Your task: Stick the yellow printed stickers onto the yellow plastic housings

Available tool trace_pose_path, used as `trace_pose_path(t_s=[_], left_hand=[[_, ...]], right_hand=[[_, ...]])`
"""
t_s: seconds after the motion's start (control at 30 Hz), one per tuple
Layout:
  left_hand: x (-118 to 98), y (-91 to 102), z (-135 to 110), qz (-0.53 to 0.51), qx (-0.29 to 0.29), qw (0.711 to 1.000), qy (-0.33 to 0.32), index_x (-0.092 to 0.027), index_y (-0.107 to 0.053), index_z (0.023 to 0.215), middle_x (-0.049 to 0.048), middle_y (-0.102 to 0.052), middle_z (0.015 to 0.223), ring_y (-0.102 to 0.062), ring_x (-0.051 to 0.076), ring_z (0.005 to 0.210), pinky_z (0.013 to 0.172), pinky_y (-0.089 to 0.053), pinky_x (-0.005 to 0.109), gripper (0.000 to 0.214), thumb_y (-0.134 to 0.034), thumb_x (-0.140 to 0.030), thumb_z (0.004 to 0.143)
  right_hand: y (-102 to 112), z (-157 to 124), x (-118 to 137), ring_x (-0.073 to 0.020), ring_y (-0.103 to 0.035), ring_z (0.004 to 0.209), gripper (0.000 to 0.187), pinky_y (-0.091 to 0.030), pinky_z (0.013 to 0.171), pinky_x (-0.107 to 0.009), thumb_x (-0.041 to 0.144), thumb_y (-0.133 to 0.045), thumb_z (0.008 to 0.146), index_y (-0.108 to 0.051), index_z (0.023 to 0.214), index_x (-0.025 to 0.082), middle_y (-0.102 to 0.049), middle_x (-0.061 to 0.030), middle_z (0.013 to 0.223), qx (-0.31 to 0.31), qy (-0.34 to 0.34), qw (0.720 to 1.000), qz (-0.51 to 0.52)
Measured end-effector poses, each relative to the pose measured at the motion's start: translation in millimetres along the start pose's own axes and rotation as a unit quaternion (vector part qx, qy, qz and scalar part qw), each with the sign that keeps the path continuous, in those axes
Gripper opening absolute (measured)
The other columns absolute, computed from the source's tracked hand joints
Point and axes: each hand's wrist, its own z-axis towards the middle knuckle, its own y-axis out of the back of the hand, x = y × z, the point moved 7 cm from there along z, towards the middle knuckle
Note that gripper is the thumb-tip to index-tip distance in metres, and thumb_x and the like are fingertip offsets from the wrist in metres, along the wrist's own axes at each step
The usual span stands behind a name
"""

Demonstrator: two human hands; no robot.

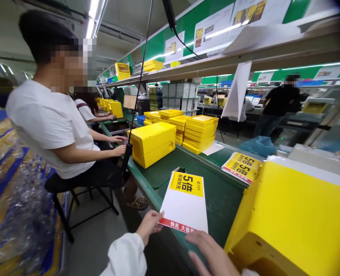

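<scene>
My left hand (149,226) pinches the near left corner of a white card (184,203) with a yellow top band and a red bottom strip, held flat just above the green conveyor belt (224,195). My right hand (213,255) lies below the card's near right edge, fingers stretched toward it. Close on my right stands a big yellow plastic housing (293,222). A stack of the same yellow printed cards (241,166) lies on the belt beyond it.
Another yellow housing (152,143) sits farther up the belt beside stacked yellow lids (200,132). A person in a white shirt (49,122) sits on a stool at left, with more workers behind. Wrapped yellow goods (9,191) fill the left aisle.
</scene>
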Motion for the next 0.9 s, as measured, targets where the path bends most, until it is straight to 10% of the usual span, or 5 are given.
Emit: trace_pose_path(t_s=[0.17, 0.33, 0.57, 0.9], left_hand=[[-10.3, -48.6, -63.4, -0.102, 0.144, 0.984, 0.014, -0.015, -0.052, 0.093, 0.0067, -0.065, 0.086, -0.061, 0.013, 0.075, 0.071, -0.046, 0.023, 0.027, -0.064, -0.021, 0.069], [-36.8, -41.9, -80.8, -0.161, 0.166, 0.972, -0.047, -0.014, -0.048, 0.102, 0.0120, -0.065, 0.097, -0.061, 0.024, 0.091, 0.079, -0.047, 0.034, 0.033, -0.062, -0.025, 0.073], [-98.0, -60.2, -106.9, 0.092, 0.154, 0.933, -0.313, -0.020, -0.044, 0.094, 0.0039, -0.061, 0.089, -0.058, 0.022, 0.086, 0.074, -0.045, 0.031, 0.029, -0.059, -0.038, 0.077], [-154.1, -103.8, -198.3, 0.254, 0.241, 0.799, -0.488, -0.021, -0.048, 0.082, -0.0009, -0.054, 0.071, -0.051, 0.013, 0.063, 0.060, -0.038, 0.022, 0.019, -0.033, -0.029, 0.090]], right_hand=[[-30.2, 8.7, 21.0, -0.0313, -0.056, 0.106, 0.048, -0.054, 0.079, -0.043, 0.014, -0.044, 0.081, -0.042, 0.128, 0.008, -0.057, -0.0177, 0.119, -0.141, 0.226, 0.913, -0.309], [-22.0, -20.8, 41.1, -0.0175, -0.058, 0.104, 0.035, -0.051, 0.084, -0.024, 0.015, -0.037, 0.090, -0.048, 0.123, 0.015, -0.063, -0.0057, 0.112, -0.068, 0.325, 0.898, -0.290], [37.2, -26.5, 99.4, -0.0212, -0.057, 0.104, 0.044, -0.050, 0.085, -0.031, 0.051, -0.043, 0.086, -0.046, 0.122, 0.026, -0.059, -0.0080, 0.118, -0.109, 0.262, 0.949, -0.137], [108.9, -15.6, 154.5, -0.0168, -0.059, 0.096, 0.018, -0.051, 0.086, -0.027, 0.016, -0.054, 0.084, -0.061, 0.101, 0.019, -0.064, -0.0080, 0.103, -0.342, 0.198, 0.904, -0.163]])
